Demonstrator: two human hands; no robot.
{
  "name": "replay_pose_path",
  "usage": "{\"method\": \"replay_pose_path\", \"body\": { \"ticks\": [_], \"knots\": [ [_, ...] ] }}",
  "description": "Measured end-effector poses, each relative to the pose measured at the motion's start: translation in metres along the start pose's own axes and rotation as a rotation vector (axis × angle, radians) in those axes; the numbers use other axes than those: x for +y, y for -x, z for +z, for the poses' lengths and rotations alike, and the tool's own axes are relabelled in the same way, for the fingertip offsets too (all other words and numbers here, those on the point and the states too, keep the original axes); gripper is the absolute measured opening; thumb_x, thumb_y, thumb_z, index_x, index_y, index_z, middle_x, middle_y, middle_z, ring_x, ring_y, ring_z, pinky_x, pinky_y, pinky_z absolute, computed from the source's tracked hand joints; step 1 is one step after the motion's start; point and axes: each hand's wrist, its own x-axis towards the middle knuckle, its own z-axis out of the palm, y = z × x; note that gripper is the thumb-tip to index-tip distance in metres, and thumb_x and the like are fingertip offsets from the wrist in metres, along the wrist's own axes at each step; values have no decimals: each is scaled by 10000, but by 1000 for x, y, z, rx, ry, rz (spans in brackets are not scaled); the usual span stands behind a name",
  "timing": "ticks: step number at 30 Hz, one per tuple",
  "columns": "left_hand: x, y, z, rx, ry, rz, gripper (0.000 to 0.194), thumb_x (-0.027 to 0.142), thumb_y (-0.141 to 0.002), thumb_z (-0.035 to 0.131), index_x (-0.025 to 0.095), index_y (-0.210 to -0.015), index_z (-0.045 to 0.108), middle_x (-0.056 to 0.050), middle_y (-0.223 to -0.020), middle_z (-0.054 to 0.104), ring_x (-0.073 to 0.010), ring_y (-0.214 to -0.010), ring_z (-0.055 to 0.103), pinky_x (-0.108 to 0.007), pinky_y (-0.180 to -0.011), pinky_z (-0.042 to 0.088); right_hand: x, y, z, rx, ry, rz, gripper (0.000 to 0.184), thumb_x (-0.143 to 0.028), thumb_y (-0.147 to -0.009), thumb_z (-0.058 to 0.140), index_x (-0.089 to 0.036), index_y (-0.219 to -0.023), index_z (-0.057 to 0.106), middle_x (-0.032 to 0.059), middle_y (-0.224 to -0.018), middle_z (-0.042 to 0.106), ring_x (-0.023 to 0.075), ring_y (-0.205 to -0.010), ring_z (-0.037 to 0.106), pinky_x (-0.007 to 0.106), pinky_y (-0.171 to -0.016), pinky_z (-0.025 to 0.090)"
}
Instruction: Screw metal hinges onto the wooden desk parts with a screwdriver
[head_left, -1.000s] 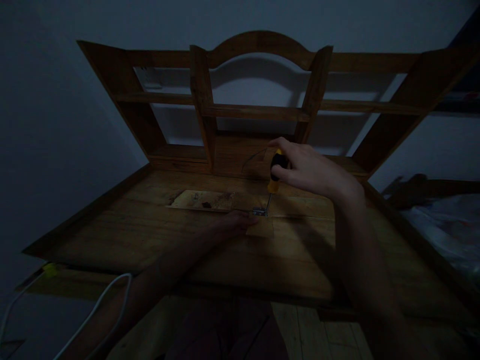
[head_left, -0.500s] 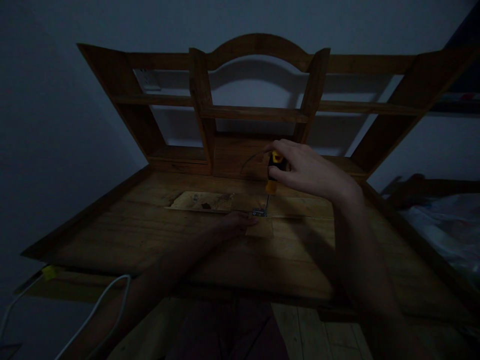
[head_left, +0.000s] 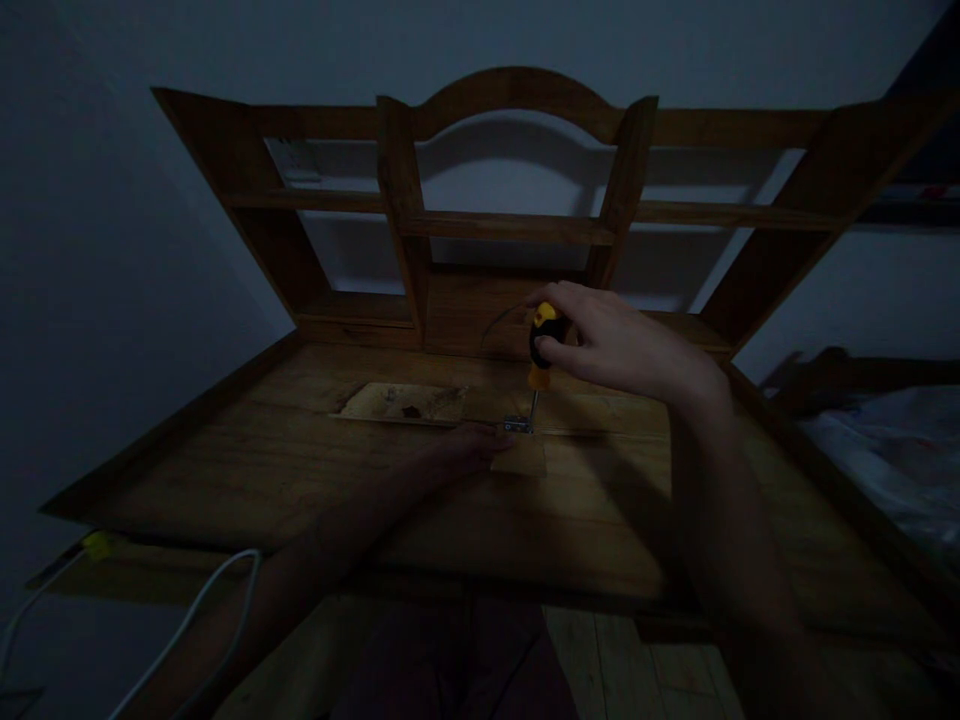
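Observation:
My right hand [head_left: 600, 335] is closed around the black and yellow handle of a screwdriver [head_left: 538, 378]. Its shaft slants slightly and the tip meets the right end of a small metal hinge [head_left: 516, 424]. Beside the hinge, my left hand [head_left: 472, 447] lies low on the wood, its fingertips pressed together against the hinge's left and near side. The dim light hides part of that grip. Just in front of the hinge is a small pale wooden piece [head_left: 519, 458], flush with or lying on the wooden desktop [head_left: 337, 480].
A wooden shelf unit [head_left: 510, 228] rises along the back of the desktop. Left of the hinge is a rough pale patch [head_left: 401, 402]. A white cable [head_left: 217, 580] crosses near my left forearm. Plastic-looking bags [head_left: 892, 450] lie at the right.
The screwdriver handle has tilted a little to the left and turned within my right hand, whose fingers have shifted. My left hand and the hinge stay almost in place.

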Motion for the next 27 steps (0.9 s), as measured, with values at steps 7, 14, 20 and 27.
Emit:
{"method": "replay_pose_path", "body": {
  "ticks": [7,14,20,27],
  "knots": [
    [1,0,3,23,19,8,296,267,-790,852,93,-1013,765,-158,-1128,768,-244,-1004,746,-341,-947,574,-1,1,0,-20,-42,10,387,-392,-972,541,-203,-1309,572,53,-950,710,248,-854,657,339,-756,439],
    [1,1,5,16,29,10,328,277,-768,871,88,-1018,772,-153,-1118,775,-242,-988,748,-350,-958,576,-2,1,-1,13,-62,-60,397,-300,-935,558,-171,-1310,582,87,-1163,699,242,-948,654,334,-819,445],
    [-3,-2,-2,-20,-7,18,351,325,-799,851,101,-1056,765,-158,-1168,758,-247,-1032,741,-339,-955,572,-4,0,-1,20,32,-3,218,-407,-965,578,-209,-1043,625,54,-940,703,233,-849,647,319,-738,415],
    [1,1,3,20,-6,7,343,321,-765,876,105,-1011,770,-147,-1113,772,-245,-982,745,-348,-927,573,2,0,1,46,166,109,338,-493,-978,528,-189,-1076,639,103,-944,716,282,-880,662,364,-772,443]
  ]
}}
